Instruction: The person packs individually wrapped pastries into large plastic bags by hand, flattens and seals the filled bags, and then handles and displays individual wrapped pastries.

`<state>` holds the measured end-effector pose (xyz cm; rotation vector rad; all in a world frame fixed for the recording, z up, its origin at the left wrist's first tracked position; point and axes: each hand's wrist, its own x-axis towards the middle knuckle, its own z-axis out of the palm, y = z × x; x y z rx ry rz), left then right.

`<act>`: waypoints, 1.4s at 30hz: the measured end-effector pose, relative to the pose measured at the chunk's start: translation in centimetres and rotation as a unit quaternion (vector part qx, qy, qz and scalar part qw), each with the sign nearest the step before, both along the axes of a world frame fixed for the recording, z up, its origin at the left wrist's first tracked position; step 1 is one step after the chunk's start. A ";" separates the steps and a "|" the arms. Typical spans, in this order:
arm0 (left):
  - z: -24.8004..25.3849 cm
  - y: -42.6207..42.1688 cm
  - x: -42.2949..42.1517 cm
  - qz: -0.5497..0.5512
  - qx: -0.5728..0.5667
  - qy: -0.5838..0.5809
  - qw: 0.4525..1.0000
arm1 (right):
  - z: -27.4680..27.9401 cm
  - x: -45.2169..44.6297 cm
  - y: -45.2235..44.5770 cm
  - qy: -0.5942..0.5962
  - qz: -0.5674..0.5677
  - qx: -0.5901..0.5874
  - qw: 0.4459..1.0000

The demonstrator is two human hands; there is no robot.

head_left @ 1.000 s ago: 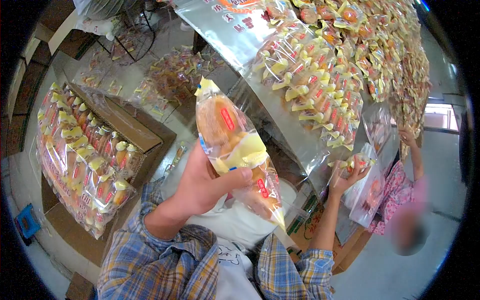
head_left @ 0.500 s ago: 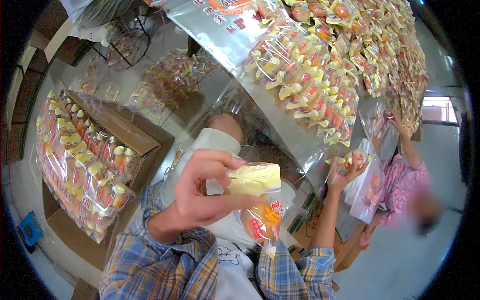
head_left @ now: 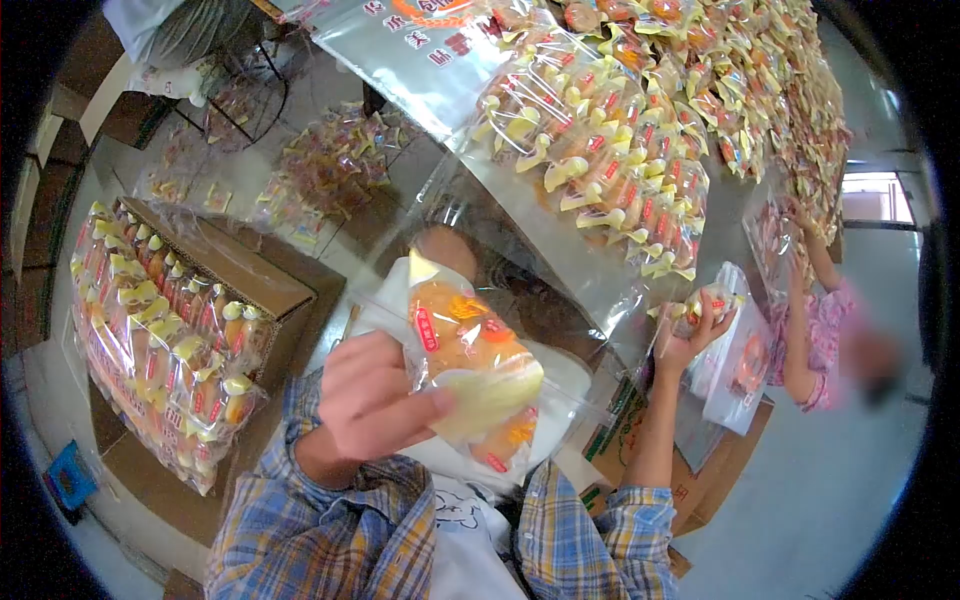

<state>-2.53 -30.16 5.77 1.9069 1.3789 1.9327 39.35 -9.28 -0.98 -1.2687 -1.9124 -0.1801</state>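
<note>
My left hand (head_left: 372, 400) is closed, its thumb and fingers pinching a wrapped bread roll (head_left: 462, 325) by the pale yellow end of its clear wrapper. The roll stands tilted over my lap, with red and orange print on the film. Below it shows a second wrapped roll (head_left: 505, 440); whether the same fingers hold it I cannot tell. Farther right, my right hand (head_left: 684, 340) is raised and curled around another wrapped roll (head_left: 700, 306). Beside that hand is a stack of printed clear bags (head_left: 738, 350).
Many wrapped rolls (head_left: 610, 165) cover the metal table (head_left: 400, 60). At left, a cardboard box (head_left: 240, 265) holds a large bag packed with rolls (head_left: 160, 350). More packets (head_left: 335, 165) lie on the floor. A co-worker in pink (head_left: 805, 330) handles a clear bag (head_left: 770, 245) at right.
The roll in my left hand has swung upward, and a second roll shows beneath it. My right hand stays nearly still. The co-worker's arms have shifted, with a clear bag between the hands.
</note>
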 end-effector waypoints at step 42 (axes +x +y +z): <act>0.6 1.0 -1.6 -0.036 -0.148 -0.375 0.914 | 0.3 -0.1 -0.4 -0.024 -0.039 -0.004 0.999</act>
